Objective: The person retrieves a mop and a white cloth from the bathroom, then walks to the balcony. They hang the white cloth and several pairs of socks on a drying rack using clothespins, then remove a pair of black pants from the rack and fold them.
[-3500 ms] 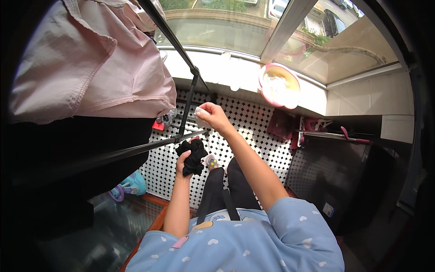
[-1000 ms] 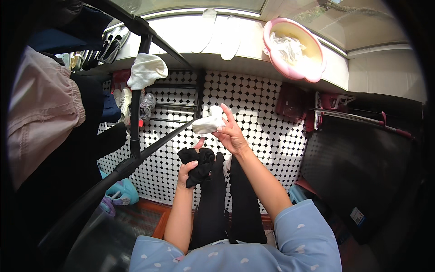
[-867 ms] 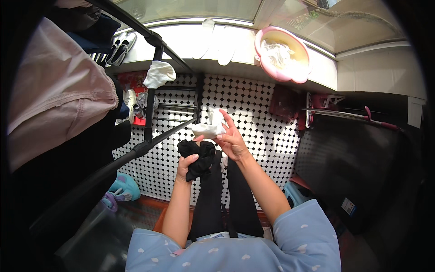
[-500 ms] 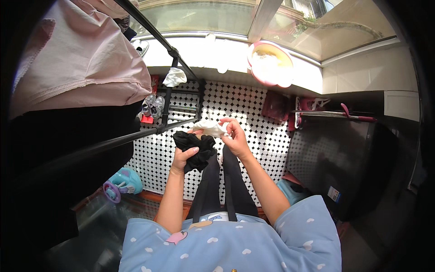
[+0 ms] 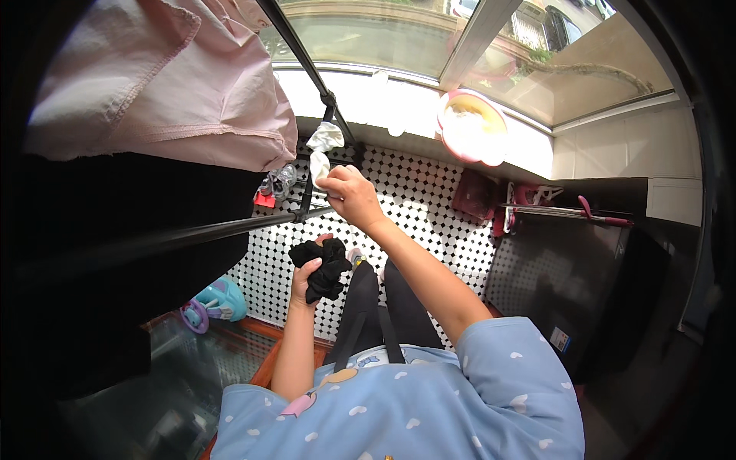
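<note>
Head view | right hand (image 5: 351,196) is pinching white sock (image 5: 322,149) at drying-rack bar (image 5: 307,65) | left hand (image 5: 307,274) is clutching bunched black socks (image 5: 322,264) | advice: be draping it evenly, flat.

The right hand (image 5: 351,195) now sits higher and further left than half a second ago, up against the black drying-rack bar (image 5: 310,73), and the white sock (image 5: 322,149) it grips hangs draped at that bar instead of lying flat above the dark bundle. The left hand (image 5: 307,277) sits lower relative to the right, so the black socks (image 5: 322,264) are now well apart from the white one.
</note>
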The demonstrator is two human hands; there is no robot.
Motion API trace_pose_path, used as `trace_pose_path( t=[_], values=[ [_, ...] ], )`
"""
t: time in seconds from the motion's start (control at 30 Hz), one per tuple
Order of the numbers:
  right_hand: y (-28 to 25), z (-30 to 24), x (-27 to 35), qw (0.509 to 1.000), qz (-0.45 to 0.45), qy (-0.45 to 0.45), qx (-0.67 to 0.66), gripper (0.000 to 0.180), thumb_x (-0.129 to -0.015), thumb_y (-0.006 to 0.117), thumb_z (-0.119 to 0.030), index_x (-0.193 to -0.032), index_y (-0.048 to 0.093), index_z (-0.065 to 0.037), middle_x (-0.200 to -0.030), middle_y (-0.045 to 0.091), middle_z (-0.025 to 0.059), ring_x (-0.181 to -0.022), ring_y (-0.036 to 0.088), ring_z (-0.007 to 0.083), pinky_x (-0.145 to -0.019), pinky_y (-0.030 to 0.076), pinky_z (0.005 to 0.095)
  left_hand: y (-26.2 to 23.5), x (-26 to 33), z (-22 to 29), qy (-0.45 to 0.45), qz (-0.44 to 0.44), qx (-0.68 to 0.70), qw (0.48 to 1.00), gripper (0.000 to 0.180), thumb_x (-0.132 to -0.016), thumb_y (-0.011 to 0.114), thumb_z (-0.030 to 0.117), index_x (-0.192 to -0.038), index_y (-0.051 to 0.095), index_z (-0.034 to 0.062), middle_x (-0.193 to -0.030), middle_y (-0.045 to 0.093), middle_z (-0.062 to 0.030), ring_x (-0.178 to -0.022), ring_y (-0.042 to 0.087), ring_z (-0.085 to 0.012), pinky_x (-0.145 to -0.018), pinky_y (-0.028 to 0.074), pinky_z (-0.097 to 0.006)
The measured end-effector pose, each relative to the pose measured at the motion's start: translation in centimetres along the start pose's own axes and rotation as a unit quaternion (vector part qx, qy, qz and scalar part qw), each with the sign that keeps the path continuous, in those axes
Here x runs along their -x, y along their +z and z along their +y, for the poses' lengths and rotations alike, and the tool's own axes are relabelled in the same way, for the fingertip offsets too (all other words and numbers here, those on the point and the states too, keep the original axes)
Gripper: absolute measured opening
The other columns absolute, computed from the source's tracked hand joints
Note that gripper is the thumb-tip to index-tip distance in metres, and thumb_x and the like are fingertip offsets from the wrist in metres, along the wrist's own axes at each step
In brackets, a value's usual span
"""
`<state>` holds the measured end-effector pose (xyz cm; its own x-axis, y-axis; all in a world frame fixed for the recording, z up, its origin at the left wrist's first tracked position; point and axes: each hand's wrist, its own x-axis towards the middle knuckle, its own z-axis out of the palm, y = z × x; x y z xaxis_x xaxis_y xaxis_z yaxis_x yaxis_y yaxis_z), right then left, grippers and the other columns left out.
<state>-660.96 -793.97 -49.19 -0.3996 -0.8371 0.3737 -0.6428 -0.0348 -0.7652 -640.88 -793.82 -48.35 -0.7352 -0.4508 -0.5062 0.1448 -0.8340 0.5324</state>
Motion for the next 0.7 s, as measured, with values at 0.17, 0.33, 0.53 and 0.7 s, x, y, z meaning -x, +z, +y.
trace_pose_path(
  t=[0.17, 0.33, 0.53, 0.7],
  values=[
    [6.3, 3.2, -0.2, 0.951, -0.238, -0.049, 0.194, 0.043, -0.071, 0.054, -0.004, -0.112, 0.055, -0.016, -0.118, 0.043, 0.0066, -0.102, 0.044, 0.0209, -0.083, 0.038, 0.0337, -2.4, 0.6, -0.3, 0.012, 0.045, 0.025, 0.999, 0.061, -0.075, 0.05, 0.014, -0.13, 0.026, 0.0011, -0.119, 0.044, -0.0165, -0.097, 0.055, -0.0273, -0.062, 0.056, -0.033],
    [8.0, 3.2, 0.8, 0.952, -0.224, -0.04, 0.204, 0.05, -0.071, 0.053, -0.005, -0.119, 0.051, -0.016, -0.132, 0.035, 0.0068, -0.118, 0.035, 0.0315, -0.096, 0.032, 0.0387, -2.6, 0.8, 0.3, 0.02, 0.047, 0.054, 0.997, 0.061, -0.076, 0.05, 0.014, -0.131, 0.026, 0.0026, -0.117, 0.045, -0.0171, -0.097, 0.055, -0.0286, -0.062, 0.056, -0.034],
    [6.5, 2.8, 0.9, 0.979, -0.157, -0.019, 0.127, 0.05, -0.067, 0.054, -0.003, -0.115, 0.055, -0.017, -0.133, 0.037, 0.0084, -0.116, 0.037, 0.0354, -0.096, 0.033, 0.0412, -0.1, 0.1, 1.4, 0.042, 0.054, 0.023, 0.997, 0.061, -0.073, 0.054, 0.009, -0.128, 0.031, -0.001, -0.109, 0.051, -0.0135, -0.09, 0.057, -0.0221, -0.07, 0.054, -0.033],
    [3.4, 1.3, 2.0, 0.909, -0.022, 0.3, -0.288, 0.029, -0.084, 0.053, -0.028, -0.097, 0.063, -0.003, -0.091, 0.061, 0.0126, -0.081, 0.059, 0.022, -0.073, 0.045, 0.0307, 1.9, -0.1, 2.8, 0.05, 0.005, -0.032, 0.998, 0.059, -0.072, 0.055, 0.006, -0.127, 0.035, -0.0001, -0.115, 0.049, -0.0136, -0.104, 0.051, -0.0217, -0.093, 0.041, -0.034]
  ],
)
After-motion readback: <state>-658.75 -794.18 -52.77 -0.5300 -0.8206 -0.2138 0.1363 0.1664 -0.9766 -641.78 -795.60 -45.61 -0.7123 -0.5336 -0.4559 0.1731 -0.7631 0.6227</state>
